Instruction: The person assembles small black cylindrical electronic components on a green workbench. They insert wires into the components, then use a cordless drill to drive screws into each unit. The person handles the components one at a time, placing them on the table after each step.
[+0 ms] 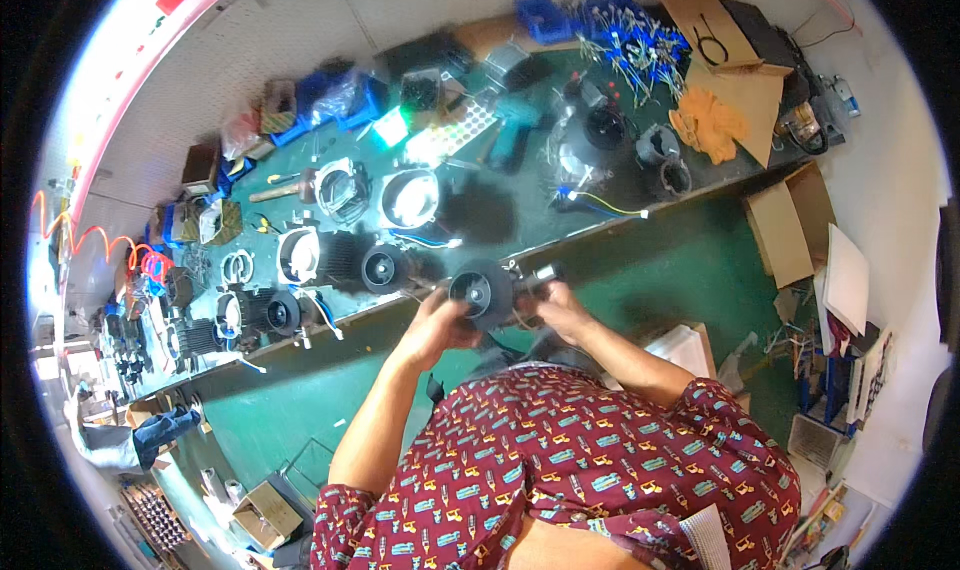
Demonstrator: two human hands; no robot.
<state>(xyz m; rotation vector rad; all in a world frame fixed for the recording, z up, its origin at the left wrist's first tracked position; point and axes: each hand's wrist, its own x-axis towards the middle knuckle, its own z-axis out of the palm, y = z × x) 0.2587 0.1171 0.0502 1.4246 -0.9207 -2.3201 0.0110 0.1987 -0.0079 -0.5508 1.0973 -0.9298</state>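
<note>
Between my two hands, in front of the bench edge, I hold a dark motor with a round black fan wheel (480, 292) on its left end. My left hand (440, 327) is closed on its lower left side, next to the wheel. Gripping the right end is my right hand (565, 310), close by a small silver cylinder (546, 273). Motion blurs the fingers and the motor's right part. On the bench just left lies another motor with a black fan wheel (384, 268) and a pale ring-shaped housing (299, 256).
The green bench (520, 230) runs across, its front edge just beyond my hands. It bears round metal housings (410, 199), a hammer (282, 189), a teal power drill (512, 128), orange gloves (708, 125) and blue-tipped wires (640, 50). A cardboard box (785, 230) stands right. Far left, another person's sleeve (110, 448) shows.
</note>
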